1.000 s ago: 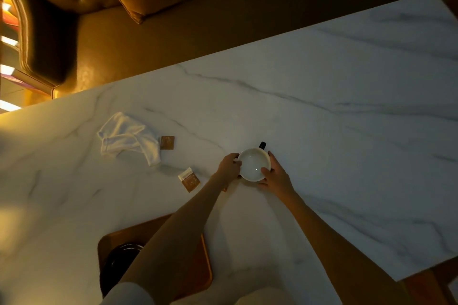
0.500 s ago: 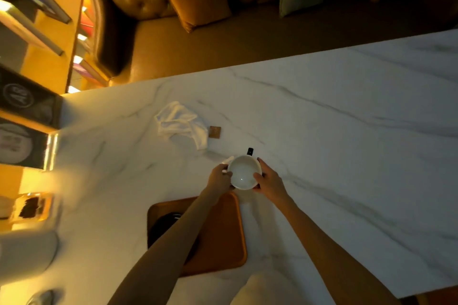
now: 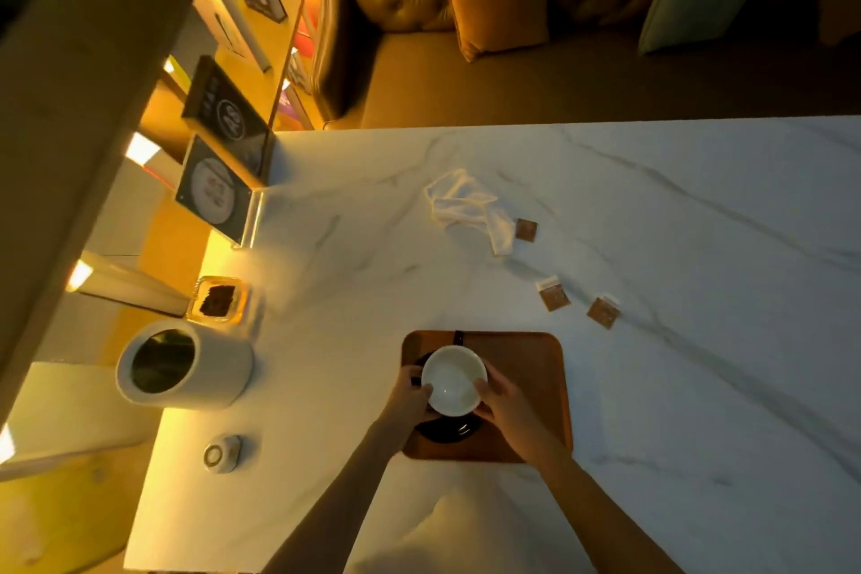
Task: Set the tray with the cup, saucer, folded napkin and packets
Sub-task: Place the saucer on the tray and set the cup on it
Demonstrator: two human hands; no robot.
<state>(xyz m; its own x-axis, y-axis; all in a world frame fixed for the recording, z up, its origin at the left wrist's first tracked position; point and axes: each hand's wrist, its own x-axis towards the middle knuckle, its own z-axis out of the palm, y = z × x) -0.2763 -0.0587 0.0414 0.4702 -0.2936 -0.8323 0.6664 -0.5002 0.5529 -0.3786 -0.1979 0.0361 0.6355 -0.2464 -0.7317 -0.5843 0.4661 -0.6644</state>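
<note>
Standing at the far left edge of the marble table [image 3: 699, 387], a white cylindrical canister [image 3: 184, 364] with a dark interior, a small glass dish [image 3: 218, 299] of dark granules behind it and a small round gadget [image 3: 222, 453] in front. Gripped from both sides over the brown wooden tray [image 3: 531, 368], a white cup [image 3: 454, 380]: left hand [image 3: 409, 392] curled against its left wall, right hand [image 3: 501, 394] wrapped round its right wall, fingers pressed to the rim. Just visible beneath, a dark saucer [image 3: 447, 429] on the tray's left half; contact between cup and saucer unclear in the dim light, possibly a slight gap. Lying crumpled farther back on the table, well apart from the tray, a white napkin [image 3: 466, 207], unfolded. Touching or just beside its right corner, one brown packet [image 3: 526, 229]. Nearer the tray's far right corner, a second packet [image 3: 553, 294] and a third packet [image 3: 604, 311], side by side on the marble.
</note>
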